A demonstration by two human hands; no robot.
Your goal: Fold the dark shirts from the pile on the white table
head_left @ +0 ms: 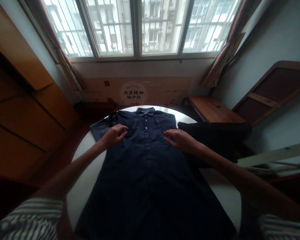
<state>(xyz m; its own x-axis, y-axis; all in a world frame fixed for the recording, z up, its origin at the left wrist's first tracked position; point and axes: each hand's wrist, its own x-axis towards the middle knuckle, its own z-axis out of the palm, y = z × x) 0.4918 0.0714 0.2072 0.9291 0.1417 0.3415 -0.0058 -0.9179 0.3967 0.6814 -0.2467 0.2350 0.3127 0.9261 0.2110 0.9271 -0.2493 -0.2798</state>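
Note:
A dark navy button-up shirt point(146, 160) lies front up and spread out, collar at the far end, with pale buttons down the middle. My left hand point(115, 135) is over the chest on the left side, beside a pocket. Its fingers are loosely curled, thumb apart, and nothing shows in them. Over the opposite chest pocket, my right hand point(178, 138) has its fingers bent inward with a gap to the thumb, also holding nothing visible. Whether either hand touches the cloth I cannot tell.
Beneath the shirt is a round white table point(86, 163). More dark folded cloth point(202, 133) lies at its right edge. A wooden side table point(215, 110) stands beyond on the right, wooden cabinets point(35, 116) on the left, and a printed box point(160, 90) below the window.

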